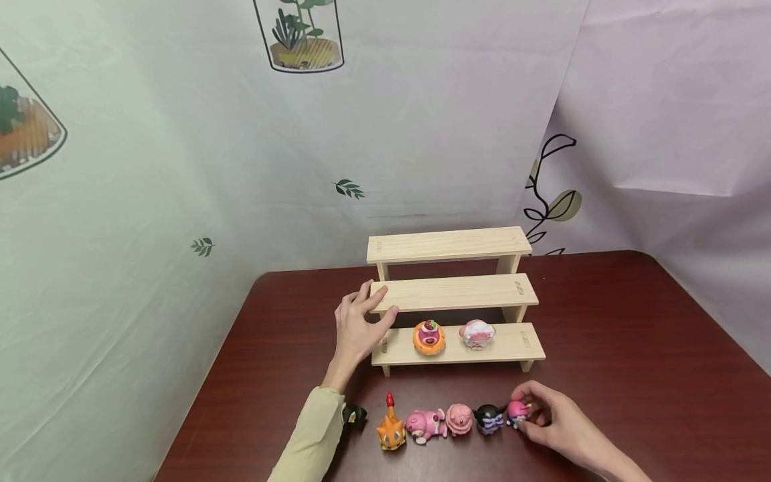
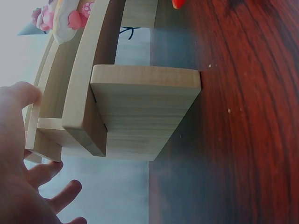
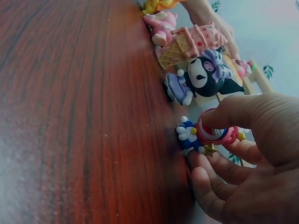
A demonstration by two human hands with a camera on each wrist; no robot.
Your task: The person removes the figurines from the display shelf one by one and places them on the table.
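My left hand (image 1: 357, 328) is at the left end of a three-step wooden display stand (image 1: 454, 292). Its thumb and index finger grip the end of the middle step, and the other fingers spread out beside it. On the table my right hand (image 1: 560, 422) pinches a small pink-and-blue figurine (image 3: 188, 133) with gold stars between thumb and fingers. Just left of that figurine stands a black-hooded figurine (image 1: 488, 419) with a purple bow. An orange tart-shaped figurine (image 1: 429, 337) and a pink-and-white figurine (image 1: 478, 334) sit on the lowest step.
Leftward along the row are a pink ice-cream-cone figurine (image 1: 460, 419), a pink bear figurine (image 1: 425, 424) lying down, an orange figurine (image 1: 391, 432) with a red-tipped tail, and a dark figurine (image 1: 354, 415) partly behind my left sleeve. A printed cloth (image 1: 434, 134) hangs behind the dark red table (image 1: 632, 348).
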